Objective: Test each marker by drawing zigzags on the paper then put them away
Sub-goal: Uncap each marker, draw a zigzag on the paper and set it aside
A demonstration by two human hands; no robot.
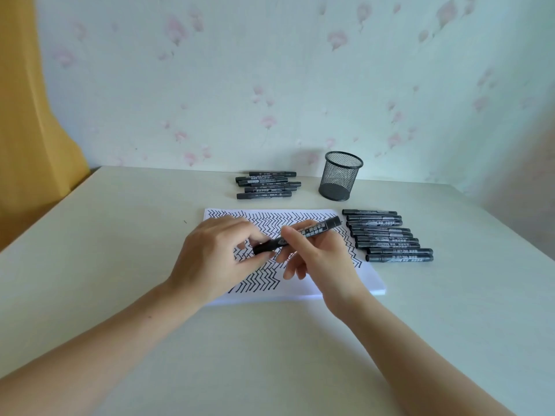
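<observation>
A black marker (pixel 318 228) is held above the white paper (pixel 339 283), which is covered with black zigzag lines. My right hand (pixel 318 256) grips the marker's barrel. My left hand (pixel 216 253) pinches its cap end (pixel 264 247) at the left. The cap sits on the marker. Several black markers (pixel 387 235) lie in a row to the right of the paper. Another group of several markers (pixel 267 185) lies beyond the paper's far edge. A black mesh pen cup (pixel 341 175) stands upright at the back; nothing shows above its rim.
The pale table (pixel 120 235) runs up to a flowered wall behind. A yellow curtain (pixel 27 130) hangs at the left. The table's right edge slants past the row of markers.
</observation>
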